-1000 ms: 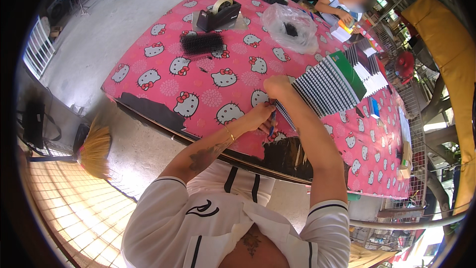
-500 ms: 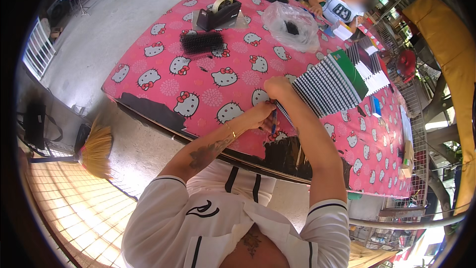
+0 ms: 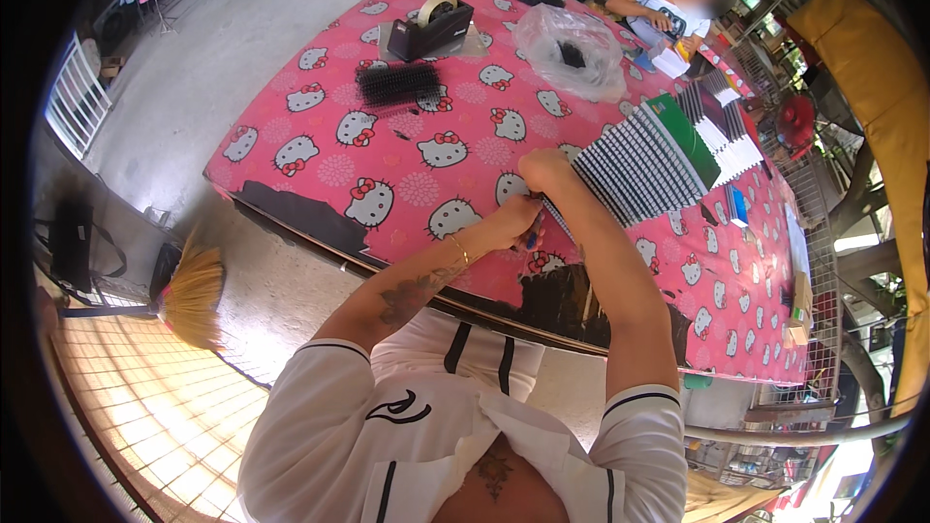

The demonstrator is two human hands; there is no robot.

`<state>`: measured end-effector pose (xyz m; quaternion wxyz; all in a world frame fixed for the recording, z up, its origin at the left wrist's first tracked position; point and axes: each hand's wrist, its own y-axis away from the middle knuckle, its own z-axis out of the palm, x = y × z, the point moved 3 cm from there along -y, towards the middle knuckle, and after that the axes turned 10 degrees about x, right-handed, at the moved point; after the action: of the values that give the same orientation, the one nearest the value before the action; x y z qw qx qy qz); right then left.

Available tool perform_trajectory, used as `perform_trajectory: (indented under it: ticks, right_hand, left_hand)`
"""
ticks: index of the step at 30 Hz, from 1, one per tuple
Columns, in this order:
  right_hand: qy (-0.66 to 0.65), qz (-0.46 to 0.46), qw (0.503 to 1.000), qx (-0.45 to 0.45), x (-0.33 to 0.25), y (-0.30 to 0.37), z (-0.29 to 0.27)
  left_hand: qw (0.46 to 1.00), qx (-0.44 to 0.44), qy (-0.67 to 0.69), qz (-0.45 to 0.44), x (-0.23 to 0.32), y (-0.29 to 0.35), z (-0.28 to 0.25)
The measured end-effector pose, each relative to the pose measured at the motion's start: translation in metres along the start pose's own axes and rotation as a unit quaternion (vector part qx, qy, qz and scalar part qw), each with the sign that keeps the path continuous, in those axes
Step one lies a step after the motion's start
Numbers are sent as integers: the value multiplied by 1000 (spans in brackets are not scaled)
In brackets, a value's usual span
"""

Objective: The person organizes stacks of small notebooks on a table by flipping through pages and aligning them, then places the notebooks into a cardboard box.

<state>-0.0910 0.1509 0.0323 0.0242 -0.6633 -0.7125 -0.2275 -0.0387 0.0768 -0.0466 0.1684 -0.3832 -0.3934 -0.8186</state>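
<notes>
At the centre of the frame, on the pink cartoon-cat surface (image 3: 417, 184), a fanned row of spiral-bound notebooks (image 3: 635, 169) runs toward the upper right. The right hand (image 3: 544, 170) rests curled on the row's near end; whether its grip is clenched, I cannot tell. The left hand (image 3: 513, 223) pinches a blue tool (image 3: 532, 237) beside it. Black binding combs (image 3: 397, 84) lie in the upper middle.
</notes>
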Motion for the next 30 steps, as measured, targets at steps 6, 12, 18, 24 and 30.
perform_trajectory:
  ticks: [6,12,18,24,30]
  right_hand:
    - [5,4,1000,-2,6,-1,7]
    - [11,-17,1000,3,0,1,0]
    - [3,-1,1000,25,-1,-3,5]
    - [-41,-21,996,80,-1,4,-1]
    - [-543,-28,754,370,-19,33,-45]
  left_hand:
    - [999,-24,-10,-33,-3,7,1]
    - [997,-36,15,-69,5,12,-3]
    - [999,-9,4,-43,4,-1,-1]
    - [857,69,-468,207,18,38,-27]
    - [466,370,-629,500,54,74,-119]
